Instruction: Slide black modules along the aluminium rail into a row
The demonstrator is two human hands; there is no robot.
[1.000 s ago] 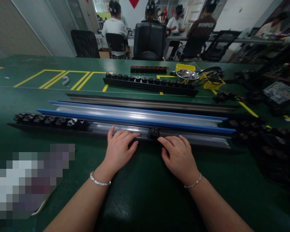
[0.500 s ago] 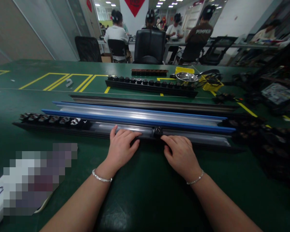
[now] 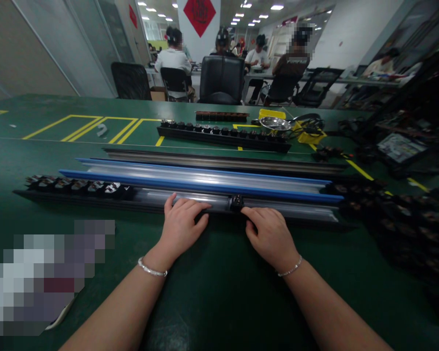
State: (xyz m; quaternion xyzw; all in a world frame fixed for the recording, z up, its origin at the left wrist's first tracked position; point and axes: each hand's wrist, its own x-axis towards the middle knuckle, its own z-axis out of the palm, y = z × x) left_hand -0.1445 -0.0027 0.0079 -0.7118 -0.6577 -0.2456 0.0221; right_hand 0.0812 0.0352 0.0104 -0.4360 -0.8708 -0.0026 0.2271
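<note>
A long black rail (image 3: 289, 213) with a shiny grey channel lies across the table before me. At its left end sits a row of black socket modules (image 3: 78, 185) with metal contacts. A single black socket module (image 3: 237, 202) stands in the channel right of centre. My left hand (image 3: 183, 219) lies over the rail left of this module, fingers stretched out and thumb apart, holding nothing. My right hand (image 3: 267, 231) is closed, its fingers curled together and the index fingertip against the single module's right side. The undersides of my right fingers are hidden.
Beyond lie a blue-edged rail (image 3: 205, 183), a dark rail (image 3: 223, 161) and a filled black strip (image 3: 223, 136). A metal bowl (image 3: 274, 123) and yellow basket (image 3: 310, 134) stand at the back. Loose black parts (image 3: 406, 219) pile up at right; a blurred-out packet (image 3: 47, 278) lies left.
The camera view has tilted up and shifted slightly right. Both hands stay at the same places on the rail, and the single socket module shows no clear movement along it.
</note>
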